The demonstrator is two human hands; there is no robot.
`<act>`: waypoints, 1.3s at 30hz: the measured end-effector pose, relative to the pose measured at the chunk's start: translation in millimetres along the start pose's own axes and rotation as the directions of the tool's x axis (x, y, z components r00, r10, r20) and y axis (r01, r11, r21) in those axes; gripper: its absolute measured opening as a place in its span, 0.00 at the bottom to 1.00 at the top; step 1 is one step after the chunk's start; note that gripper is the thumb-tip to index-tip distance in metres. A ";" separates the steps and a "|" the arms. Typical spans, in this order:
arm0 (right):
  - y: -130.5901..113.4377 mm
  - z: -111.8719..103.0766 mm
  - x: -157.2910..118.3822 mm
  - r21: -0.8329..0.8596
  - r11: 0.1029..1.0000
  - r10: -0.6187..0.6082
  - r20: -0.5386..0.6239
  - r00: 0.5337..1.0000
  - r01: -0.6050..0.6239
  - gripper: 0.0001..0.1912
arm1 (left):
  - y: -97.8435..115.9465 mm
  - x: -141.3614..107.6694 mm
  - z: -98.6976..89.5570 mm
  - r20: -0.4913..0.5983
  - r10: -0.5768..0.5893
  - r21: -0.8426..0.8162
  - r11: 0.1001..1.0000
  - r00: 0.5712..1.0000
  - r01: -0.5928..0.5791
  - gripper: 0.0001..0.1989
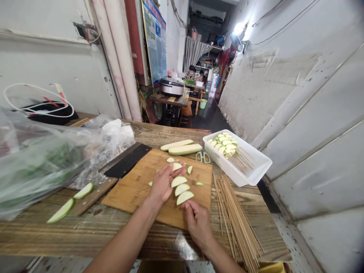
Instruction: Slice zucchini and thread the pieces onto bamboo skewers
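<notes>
Squash slices (pixel 182 188) on wooden cutting board (pixel 127 195), table (pixel 57 237).
Half-moons, long axes slanting, row running toward body; hands apart, left hand (pixel 166 184) open flat, right hand (pixel 198 223) curled beside lowest slice, grip unclear.

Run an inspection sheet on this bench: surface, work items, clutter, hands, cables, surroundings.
Surface: worn wooden table, wooden cutting board on it.
Things: pale green squash slices and two long squash strips on the board; skewered slices in a white plastic tray; loose bamboo skewers on the table.
Clutter: clear plastic bag of greens, cleaver, scissors.
Hands: left hand open beside the slices; right hand curled at the nearest slice.
Cables: white cable loop at left; thin wires on the right wall.
Surroundings: rice cooker on a far table, seated person beyond.
</notes>
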State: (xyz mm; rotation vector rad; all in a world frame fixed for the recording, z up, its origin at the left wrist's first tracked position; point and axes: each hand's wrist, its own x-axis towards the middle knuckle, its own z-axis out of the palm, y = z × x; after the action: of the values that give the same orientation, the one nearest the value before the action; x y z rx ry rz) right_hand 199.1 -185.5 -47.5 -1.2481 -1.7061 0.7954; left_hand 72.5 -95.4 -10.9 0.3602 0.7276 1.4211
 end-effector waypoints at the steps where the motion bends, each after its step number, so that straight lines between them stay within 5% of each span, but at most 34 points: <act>1: -0.1 0.1 0.1 -0.002 1.000 0.000 -0.001 1.000 0.000 0.15 | -0.2 -0.7 0.5 -0.005 0.000 0.001 1.000 1.000 0.000 0.09; 39: 0.3 1.0 0.3 -0.012 1.000 -0.018 0.000 1.000 0.018 0.16 | -8.3 -2.3 -4.7 -0.054 0.022 0.113 0.993 0.998 -0.016 0.11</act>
State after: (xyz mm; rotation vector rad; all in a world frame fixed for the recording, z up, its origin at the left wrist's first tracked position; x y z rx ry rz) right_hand 198.3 -185.2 -48.1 -1.2394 -1.7220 0.7747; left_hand 75.8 -99.7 -19.0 0.4173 0.8537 1.4159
